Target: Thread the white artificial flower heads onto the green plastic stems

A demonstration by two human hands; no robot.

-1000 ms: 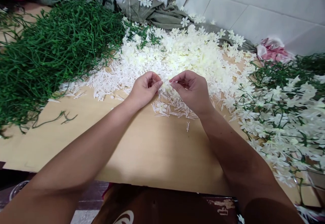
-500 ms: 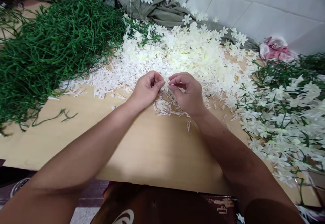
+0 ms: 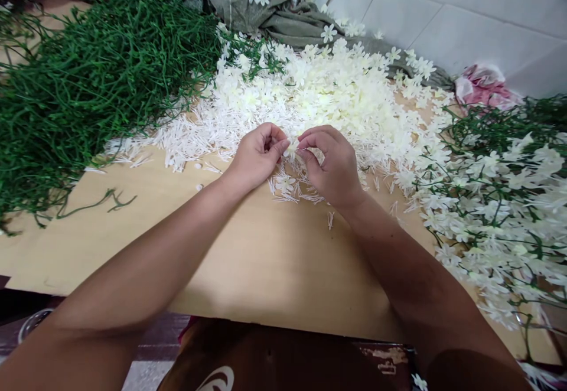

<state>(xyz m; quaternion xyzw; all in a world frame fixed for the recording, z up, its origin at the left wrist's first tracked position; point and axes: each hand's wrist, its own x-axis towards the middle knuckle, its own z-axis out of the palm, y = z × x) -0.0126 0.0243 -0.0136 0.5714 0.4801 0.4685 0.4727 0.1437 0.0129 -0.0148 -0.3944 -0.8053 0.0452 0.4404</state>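
My left hand (image 3: 260, 156) is closed in a pinch, thumb against forefinger, on a white artificial flower (image 3: 292, 145) that shows just past the fingertips. Close beside it, my right hand (image 3: 333, 165) pinches a thin white piece between thumb and forefinger; its exact shape is too small to make out. Both hands are over the near edge of a heap of thin white forked pieces (image 3: 181, 143). A loose white flower (image 3: 284, 183) lies below the fingertips. Behind the hands spreads a large pile of white flower heads (image 3: 341, 95).
Green plastic stems (image 3: 101, 84) are heaped at left. White flowers on green stems (image 3: 496, 202) lie at right. Brown cardboard (image 3: 248, 255) covers the table. A grey cloth (image 3: 296, 25) runs along the tiled wall (image 3: 465, 36), near a pink-and-white bag (image 3: 485, 87).
My right hand has shifted slightly right, so its fingertips are a little farther from my left hand's. The left hand keeps its pinch. The whole view has moved very slightly.
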